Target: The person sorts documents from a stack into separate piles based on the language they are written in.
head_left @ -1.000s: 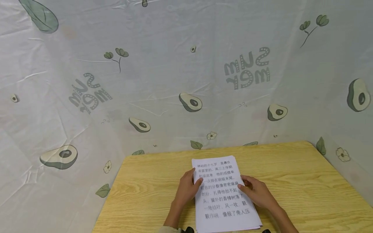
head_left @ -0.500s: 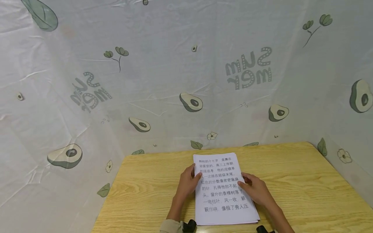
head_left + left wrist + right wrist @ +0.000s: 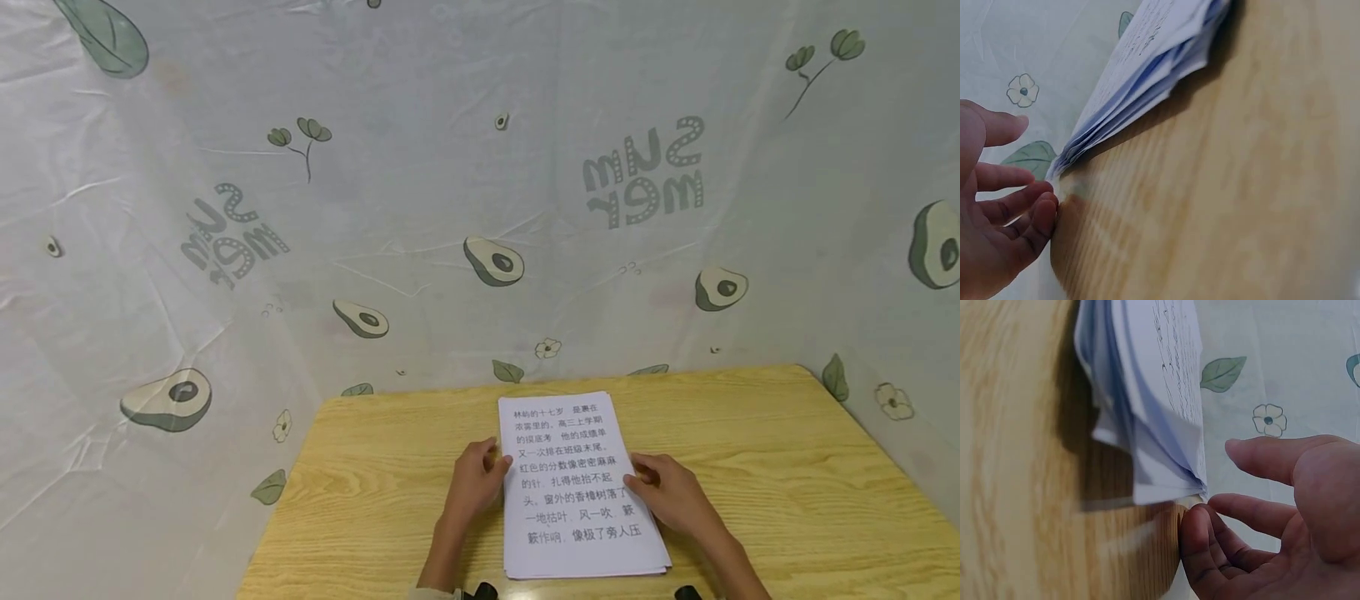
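We are seeing white rectangular paper sheets printed in black, a yellow wood-grained table and a greyish-white, green-avocado-patterned backdrop sheet.

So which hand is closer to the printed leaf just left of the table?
Left. The left hand is at the side of the paper stack toward the leaf; the right hand is at the opposite, farther side.

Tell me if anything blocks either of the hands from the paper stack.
Nothing visible does. The left hand is at the left edge of the paper stack, the right hand at its right edge, with no object between; the wrist views show fingertips close to the stack.
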Demonstrator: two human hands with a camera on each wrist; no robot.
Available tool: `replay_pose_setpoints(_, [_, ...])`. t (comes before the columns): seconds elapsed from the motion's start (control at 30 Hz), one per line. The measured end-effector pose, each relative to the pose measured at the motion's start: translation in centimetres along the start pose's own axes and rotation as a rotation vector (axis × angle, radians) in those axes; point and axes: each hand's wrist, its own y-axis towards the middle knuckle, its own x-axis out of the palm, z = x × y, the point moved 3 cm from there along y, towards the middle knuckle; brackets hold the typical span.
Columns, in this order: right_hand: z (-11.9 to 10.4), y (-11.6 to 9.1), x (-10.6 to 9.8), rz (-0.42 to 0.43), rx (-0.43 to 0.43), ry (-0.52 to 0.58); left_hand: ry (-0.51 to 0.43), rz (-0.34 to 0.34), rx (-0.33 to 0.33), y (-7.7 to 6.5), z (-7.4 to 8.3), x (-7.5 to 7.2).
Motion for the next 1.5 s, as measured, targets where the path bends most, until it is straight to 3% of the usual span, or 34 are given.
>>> replay_pose_setpoints(0.3, [0.0, -0.4, 0.1, 0.004, 0.0, -0.008, 0.037, 0.008, 0.035, -1.2, 0.2, 0.3])
replay_pose_setpoints(0.77, [-0.5, -0.6, 0.4, 0.009, -0.042, -0.029, 0.097, 0.006, 0.044, -1.4, 0.5, 0.3])
replay_pose_setpoints(1.27, [-1.1, -0.6, 0.5, 0.035, -0.059, -0.039, 0.054, -0.02, 0.042, -1.1, 0.9, 0.1])
replay_pose_setpoints(1.5, [-1.3, -0.7, 0.8, 0.054, -0.05, 0.036, 0.004, -0.02, 0.03, -1.3, 0.8, 0.1])
